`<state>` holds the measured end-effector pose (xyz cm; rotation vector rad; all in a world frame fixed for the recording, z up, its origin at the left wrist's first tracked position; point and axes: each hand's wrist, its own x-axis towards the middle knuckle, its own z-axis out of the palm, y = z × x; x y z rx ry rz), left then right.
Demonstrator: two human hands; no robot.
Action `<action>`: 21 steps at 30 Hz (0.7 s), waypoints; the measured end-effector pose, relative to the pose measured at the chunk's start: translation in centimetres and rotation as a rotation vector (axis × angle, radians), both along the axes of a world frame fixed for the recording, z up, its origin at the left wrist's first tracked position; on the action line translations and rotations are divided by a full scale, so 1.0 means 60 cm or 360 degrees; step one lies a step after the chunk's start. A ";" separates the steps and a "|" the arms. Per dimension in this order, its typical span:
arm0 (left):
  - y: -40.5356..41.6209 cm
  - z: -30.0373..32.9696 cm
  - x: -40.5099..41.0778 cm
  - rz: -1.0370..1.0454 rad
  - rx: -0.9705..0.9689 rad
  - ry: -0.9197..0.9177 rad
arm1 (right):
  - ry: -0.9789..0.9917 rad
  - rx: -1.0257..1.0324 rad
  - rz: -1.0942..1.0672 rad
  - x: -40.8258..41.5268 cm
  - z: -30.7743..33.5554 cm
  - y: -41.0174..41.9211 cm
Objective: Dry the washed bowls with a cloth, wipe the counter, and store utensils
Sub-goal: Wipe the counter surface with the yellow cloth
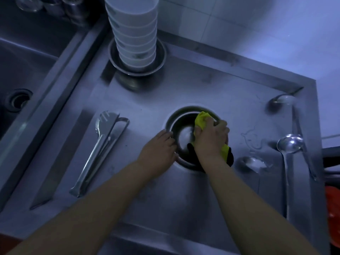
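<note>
Head view, looking down at the steel counter (184,85) in dim bluish light. My right hand (211,138) is clenched around the yellow cloth (201,120), pressing it into the metal bowl (184,135) that sits on the counter in front of me. My left hand (158,148) lies flat and unclenched against the bowl's left rim, steadying it — gripping nothing, only bracing.

To dry this bowl well, I reckon I should keep the left hand firm on the rim so the bowl cannot skate on the wet steel, and sweep the cloth round the inner wall and then across the bottom, turning to a drier fold as it soaks. The outside and the underside will want a pass too before it joins the stack.

Behind, a tall stack of white bowls (134,34) stands in metal bowls near the wall. The tongs (99,153) lie well to the left, and the ladles (289,144) lie to the right beside a small puddle — I think it is water, though the gloom makes it hard to be sure. Those utensils are not yet stored, and the counter is not yet wiped.
</note>
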<state>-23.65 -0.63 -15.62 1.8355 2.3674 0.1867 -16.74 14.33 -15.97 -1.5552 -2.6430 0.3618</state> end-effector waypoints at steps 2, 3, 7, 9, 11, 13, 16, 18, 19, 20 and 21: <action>0.003 -0.007 -0.007 -0.0034 -0.0116 0.0116 | -0.0157 -0.0063 0.0111 -0.027 -0.022 -0.001; 0.004 -0.010 -0.007 -0.0046 -0.0126 0.0158 | -0.0208 -0.0116 0.0175 -0.036 -0.032 -0.006; 0.007 -0.018 -0.010 -0.0096 -0.0113 0.0243 | -0.0322 -0.0224 0.0526 -0.023 -0.059 -0.021; 0.010 -0.018 -0.012 -0.0117 -0.0059 0.0251 | -0.0337 -0.0255 0.0879 -0.002 -0.053 -0.015; 0.014 -0.015 -0.013 -0.0154 -0.0029 0.0257 | -0.0403 -0.0313 0.1182 0.013 -0.038 -0.002; 0.019 -0.014 -0.014 -0.0214 -0.0045 0.0291 | -0.0555 -0.0340 0.1372 0.024 -0.020 0.009; 0.028 -0.014 -0.015 -0.0297 -0.0082 0.0364 | -0.0821 -0.0292 0.1528 0.034 0.002 0.022; 0.031 -0.015 -0.015 -0.0325 -0.0037 0.0307 | -0.0984 -0.0104 0.1544 0.038 0.013 0.027; 0.032 -0.016 -0.015 -0.0331 -0.0003 0.0287 | -0.1017 0.0010 0.1507 0.037 0.017 0.032; 0.034 -0.017 -0.015 -0.0335 0.0033 0.0269 | -0.0995 0.0113 0.1447 0.034 0.021 0.037; 0.034 -0.019 -0.017 -0.0341 0.0066 0.0244 | -0.0906 0.0198 0.1391 0.029 0.024 0.043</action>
